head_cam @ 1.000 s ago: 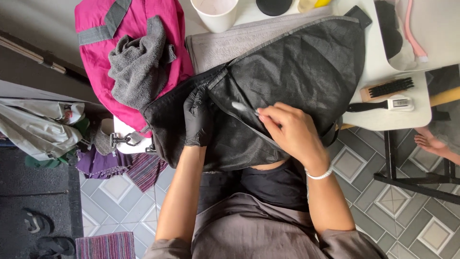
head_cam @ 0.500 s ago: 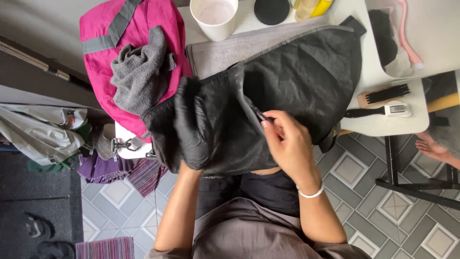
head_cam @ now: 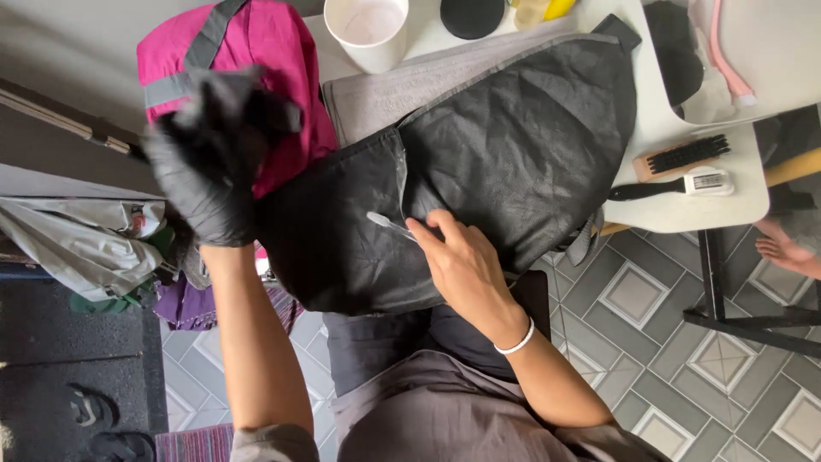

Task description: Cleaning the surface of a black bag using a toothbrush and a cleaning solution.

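grey patterned floor tiles run under everything, and a small white table (head_cam: 735, 205) stands beyond my hands with the work draped over its near edge.

going left to right: out past my left hand lies a heap of pale crumpled cloth (head_cam: 77, 239), and dark sandals (head_cam: 94, 419) sit on the floor below it. my left hand (head_cam: 209, 167) is raised off the work, in a black glove, blurred with motion; the fingers look spread and loose with nothing in them, though the blur keeps me from being sure. just behind it sits a pink bag with grey straps (head_cam: 256, 51). beyond that, a white cup (head_cam: 368, 30) and a grey towel (head_cam: 402, 90).

between my hands and over my lap hangs the black bag (head_cam: 513, 154), large, flat and limp. i judge it light and soft, a thin creased fabric that folds wherever it is lifted, not slippery, not fragile. the sturdier places to take hold look like the seam edge by the zip line or the strap end at the far corner.

my right hand (head_cam: 466, 269) is bare, with a white band at the wrist, resting on the bag and pinching a small pale brush-like tool (head_cam: 389, 224) between thumb and fingers, its tip lying on the fabric beside the seam.

further right, beyond that hand, a wooden brush with black bristles (head_cam: 680, 156) and a black-handled brush (head_cam: 676, 186) lie on the table. someone else's bare foot (head_cam: 787, 252) shows at the far right.
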